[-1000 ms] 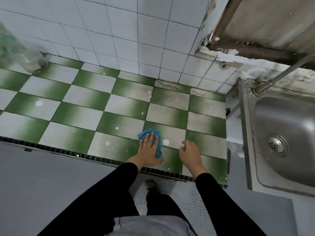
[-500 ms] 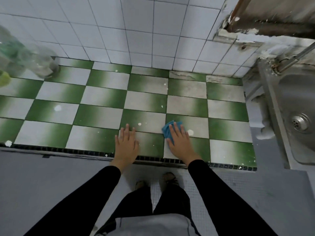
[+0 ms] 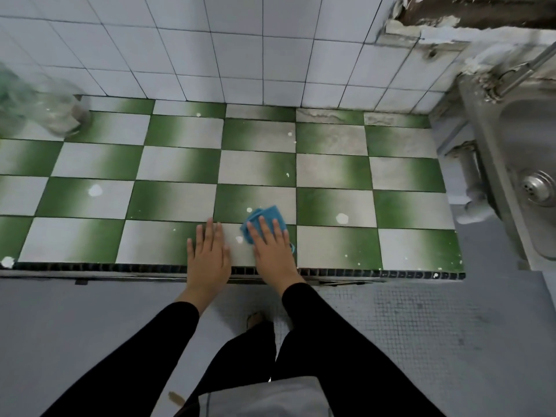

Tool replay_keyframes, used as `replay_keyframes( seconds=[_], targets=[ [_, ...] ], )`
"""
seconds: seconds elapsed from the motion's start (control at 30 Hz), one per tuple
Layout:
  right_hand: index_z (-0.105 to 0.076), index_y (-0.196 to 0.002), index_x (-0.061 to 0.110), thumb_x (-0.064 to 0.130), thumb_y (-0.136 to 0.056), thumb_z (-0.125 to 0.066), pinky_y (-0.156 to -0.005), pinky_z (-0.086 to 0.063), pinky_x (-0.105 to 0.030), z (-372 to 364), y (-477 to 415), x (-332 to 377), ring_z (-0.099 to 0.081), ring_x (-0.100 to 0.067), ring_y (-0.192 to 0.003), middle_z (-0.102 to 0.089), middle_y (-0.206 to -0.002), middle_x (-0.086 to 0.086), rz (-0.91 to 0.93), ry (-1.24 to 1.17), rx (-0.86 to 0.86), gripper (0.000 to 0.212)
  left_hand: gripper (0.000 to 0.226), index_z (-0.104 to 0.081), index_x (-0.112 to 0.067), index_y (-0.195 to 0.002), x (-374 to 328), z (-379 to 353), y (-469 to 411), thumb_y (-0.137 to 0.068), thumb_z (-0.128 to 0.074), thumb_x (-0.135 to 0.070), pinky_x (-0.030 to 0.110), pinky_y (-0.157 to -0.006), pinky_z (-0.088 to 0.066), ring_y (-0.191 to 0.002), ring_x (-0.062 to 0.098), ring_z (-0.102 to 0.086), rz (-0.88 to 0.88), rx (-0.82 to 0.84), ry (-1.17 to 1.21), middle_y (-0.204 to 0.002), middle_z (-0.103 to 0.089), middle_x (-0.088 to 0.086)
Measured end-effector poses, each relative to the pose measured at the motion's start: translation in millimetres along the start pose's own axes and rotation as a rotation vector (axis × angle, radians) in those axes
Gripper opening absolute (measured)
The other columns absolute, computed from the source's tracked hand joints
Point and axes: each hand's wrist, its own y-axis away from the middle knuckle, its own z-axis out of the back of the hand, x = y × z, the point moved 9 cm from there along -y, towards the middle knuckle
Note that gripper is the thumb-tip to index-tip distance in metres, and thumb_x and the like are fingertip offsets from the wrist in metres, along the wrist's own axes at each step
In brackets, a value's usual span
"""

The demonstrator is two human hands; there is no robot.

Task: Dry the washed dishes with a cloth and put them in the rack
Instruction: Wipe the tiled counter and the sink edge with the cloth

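Across most of the view, a counter [image 3: 180, 164] tiled in green and white checks, edged along the front with a dark strip. Behind it, a wall [image 3: 210, 55] of white tiles, broken and crumbling at the upper right. Below the front edge, a grey floor [image 3: 451, 341] and black-clad legs. At the far right, just beside the counter's end, a steel sink [image 3: 481, 130] with a round drain [image 3: 538, 186] and a thin metal tap [image 3: 523, 67] slanting over its back corner. At the far left, on the counter against the wall, a clear glass jar [image 3: 57, 109], blurred. From the bottom, two black sleeves reaching to the counter's near edge. Left hand [image 3: 207, 254] flat on bare tile, palm down, fingers straight and close together, holding nothing. Right hand [image 3: 272, 251] just beside it without touching, likewise flat, straight fingers slightly spread and pressing down on a blue cloth [image 3: 267, 215]. Cloth folded, lying on the counter near the front edge, about midway along it, largely under the fingers, its far corner poking out past the fingertips. Scattered over the tiles, small white specks, one just left of the cloth.
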Motion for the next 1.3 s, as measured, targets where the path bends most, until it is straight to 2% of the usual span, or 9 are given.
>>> replay_keyframes(
  seconds=[0.17,0.37,0.47,0.53,0.67,0.83,0.97,1.17,1.3],
  targets=[
    [-0.007,-0.161,0.027,0.017,-0.104,-0.039,-0.122,0.008,-0.047,9,32,-41,0.008,-0.03,-0.155,0.002,-0.169,-0.001,0.014,0.01,-0.051,0.065,0.076,-0.01,-0.014,-0.157,-22,-7,4,-0.09,0.006,-0.047,0.045,-0.12,0.007,-0.15,0.023,0.009,-0.038,0.016,0.011,-0.163,0.007,0.004],
    [-0.016,-0.16,0.016,0.034,-0.104,-0.017,-0.123,-0.015,-0.057,54,88,-210,-0.009,-0.039,-0.153,-0.012,-0.167,-0.014,-0.4,-0.019,-0.161,0.06,0.07,-0.009,-0.014,-0.157,-75,-22,2,-0.095,0.0,-0.044,0.04,-0.119,0.013,-0.148,0.019,0.016,-0.138,0.063,0.078,-0.163,0.01,0.0],
    [-0.015,-0.16,0.013,0.025,-0.108,-0.029,-0.121,-0.017,-0.058,79,90,-259,-0.009,-0.043,-0.151,-0.01,-0.167,-0.017,-0.591,-0.06,-0.192,0.055,0.065,-0.005,-0.016,-0.157,-91,-24,-3,-0.097,-0.005,-0.04,0.039,-0.118,0.013,-0.148,0.018,0.016,-0.15,0.06,0.066,-0.163,0.009,0.0],
    [-0.012,-0.16,0.013,0.02,-0.108,-0.033,-0.12,-0.017,-0.059,88,74,-256,-0.008,-0.044,-0.151,-0.006,-0.167,-0.016,-0.644,-0.062,-0.215,0.057,0.064,-0.004,-0.018,-0.157,-94,-24,-6,-0.097,-0.005,-0.04,0.04,-0.118,0.013,-0.148,0.018,0.015,-0.135,0.06,0.06,-0.163,0.009,0.0],
    [-0.001,-0.161,0.017,0.021,-0.108,-0.029,-0.124,-0.006,-0.055,75,18,-189,0.0,-0.041,-0.153,0.004,-0.167,-0.012,-0.428,0.006,-0.164,0.06,0.064,-0.004,-0.017,-0.157,-99,-20,-17,-0.097,-0.006,-0.04,0.04,-0.118,0.012,-0.149,0.02,0.013,-0.115,0.045,0.05,-0.163,0.008,0.0],
    [-0.007,-0.161,0.027,0.021,-0.107,-0.032,-0.123,0.006,-0.047,45,-4,-87,0.007,-0.032,-0.154,0.003,-0.169,-0.003,-0.072,0.018,-0.058,0.059,0.055,-0.011,-0.015,-0.157,-105,-17,-35,-0.105,-0.024,-0.031,0.045,-0.12,0.006,-0.151,0.024,0.004,-0.072,0.02,0.01,-0.164,-0.001,0.004],
    [-0.014,-0.16,0.028,0.023,-0.106,-0.036,-0.124,0.003,-0.045,51,10,-116,0.004,-0.027,-0.155,-0.004,-0.168,0.001,0.044,0.002,-0.058,0.058,0.057,-0.008,-0.015,-0.157,-113,-19,-45,-0.105,-0.022,-0.034,0.046,-0.121,0.005,-0.151,0.025,0.005,-0.073,0.015,-0.031,-0.164,0.002,0.005],
    [-0.018,-0.16,0.017,0.022,-0.107,-0.033,-0.125,-0.006,-0.052,103,32,-269,-0.007,-0.038,-0.153,-0.012,-0.167,-0.013,-0.383,-0.048,-0.21,0.054,0.07,-0.011,-0.015,-0.157,-120,-23,-57,-0.094,-0.004,-0.044,0.044,-0.119,0.006,-0.151,0.026,0.002,-0.099,-0.004,-0.052,-0.163,0.002,0.005],
    [-0.012,-0.16,0.015,0.019,-0.108,-0.032,-0.122,-0.01,-0.056,128,10,-300,-0.005,-0.042,-0.152,-0.007,-0.167,-0.015,-0.55,-0.062,-0.211,0.056,0.075,-0.006,-0.016,-0.157,-115,-23,-64,-0.089,0.004,-0.048,0.043,-0.118,0.01,-0.15,0.023,0.008,-0.087,-0.016,-0.068,-0.163,0.005,0.005]
  ],
)
